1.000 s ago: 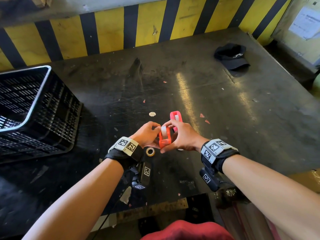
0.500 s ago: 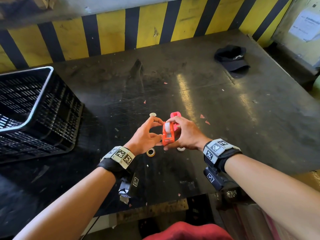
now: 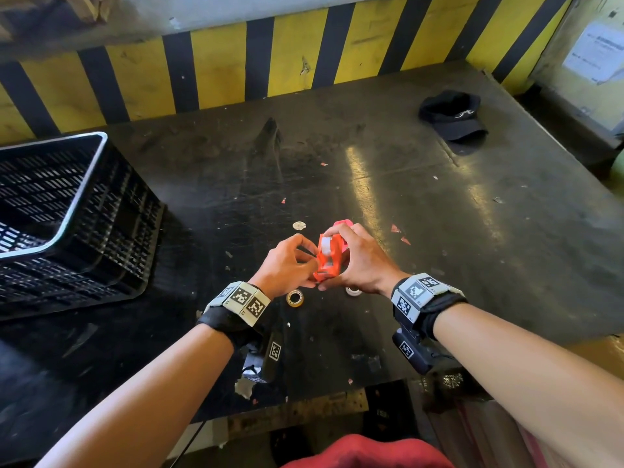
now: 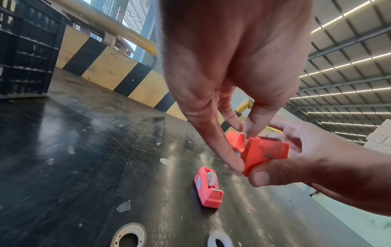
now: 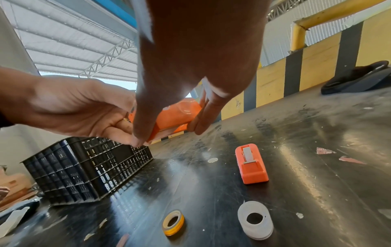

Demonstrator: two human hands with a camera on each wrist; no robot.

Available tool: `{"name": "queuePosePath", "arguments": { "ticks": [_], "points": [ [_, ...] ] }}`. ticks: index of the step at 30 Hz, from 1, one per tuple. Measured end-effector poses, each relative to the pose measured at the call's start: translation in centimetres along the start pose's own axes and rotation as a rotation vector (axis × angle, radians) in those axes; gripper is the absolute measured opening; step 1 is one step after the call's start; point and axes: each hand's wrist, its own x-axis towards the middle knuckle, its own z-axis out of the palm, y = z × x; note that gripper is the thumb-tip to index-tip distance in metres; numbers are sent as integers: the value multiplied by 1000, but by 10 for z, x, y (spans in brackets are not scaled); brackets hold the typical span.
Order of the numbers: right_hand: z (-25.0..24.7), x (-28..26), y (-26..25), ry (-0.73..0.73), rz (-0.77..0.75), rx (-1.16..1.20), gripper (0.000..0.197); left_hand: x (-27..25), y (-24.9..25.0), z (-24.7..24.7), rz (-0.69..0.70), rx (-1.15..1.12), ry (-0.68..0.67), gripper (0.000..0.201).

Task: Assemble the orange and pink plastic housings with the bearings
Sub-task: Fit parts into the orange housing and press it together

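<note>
Both hands hold the orange housing upright above the dark table, a white roll showing in its top. My right hand grips it from the right, thumb at the bottom and fingers over the top. My left hand pinches its lower left edge; in the left wrist view the fingertips press on a loose orange side piece of the housing. The pink housing lies on the table just beyond, mostly hidden in the head view. A yellow ring and a white ring lie under the hands.
A black slatted crate stands at the table's left. A black cap lies at the far right corner. A small white disc and paper scraps dot the table. A yellow and black striped barrier runs along the back.
The orange housing has risen a little and stands more upright. My left hand's fingers spread open half a second ago and now pinch the housing's lower left edge. The right hand keeps its grip.
</note>
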Motion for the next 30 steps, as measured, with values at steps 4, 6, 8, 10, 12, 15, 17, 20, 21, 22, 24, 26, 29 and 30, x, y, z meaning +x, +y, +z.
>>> {"name": "queuePosePath", "arguments": {
  "ticks": [4, 6, 8, 10, 12, 15, 17, 20, 21, 22, 24, 26, 29, 30],
  "points": [
    [-2, 0, 2, 7, 9, -23, 98, 0, 1, 0, 15, 10, -3, 16],
    [-3, -1, 4, -7, -5, -48, 95, 0, 1, 0, 4, -40, -21, 16],
    [-4, -1, 4, -10, -14, -68, 95, 1, 3, -1, -7, -61, -39, 18],
    [-5, -1, 4, -16, -28, -91, 99, 1, 3, -1, -10, -59, -45, 19],
    [-7, 0, 3, -28, -48, -96, 106, 1, 2, 0, -12, -60, -40, 19],
    [-8, 0, 2, -24, -77, -77, 97, 1, 0, 0, -2, -55, -23, 20],
    [-7, 1, 3, -11, -74, -90, 95, 1, 1, 0, 6, -36, -24, 22],
    [-6, 2, 5, -3, -57, -101, 99, 2, 1, 0, 6, -15, -16, 23],
    [-5, 2, 6, -3, -52, -101, 99, 3, 1, 0, 4, -3, -10, 23],
    [-5, 3, 6, -2, -47, -100, 99, 3, 2, -1, 6, 18, -6, 23],
    [-4, 2, 5, 0, -32, -95, 99, 5, 4, -2, 26, 85, -5, 22],
    [-2, 1, 4, -9, -16, -85, 97, 7, 7, -5, 61, 160, -19, 25],
    [-2, 0, 3, -38, -10, -84, 94, 12, 13, -11, 99, 319, -115, 32],
    [-2, 0, 3, -49, -13, -86, 93, 15, 16, -14, 114, 390, -163, 34]
  ]
}}
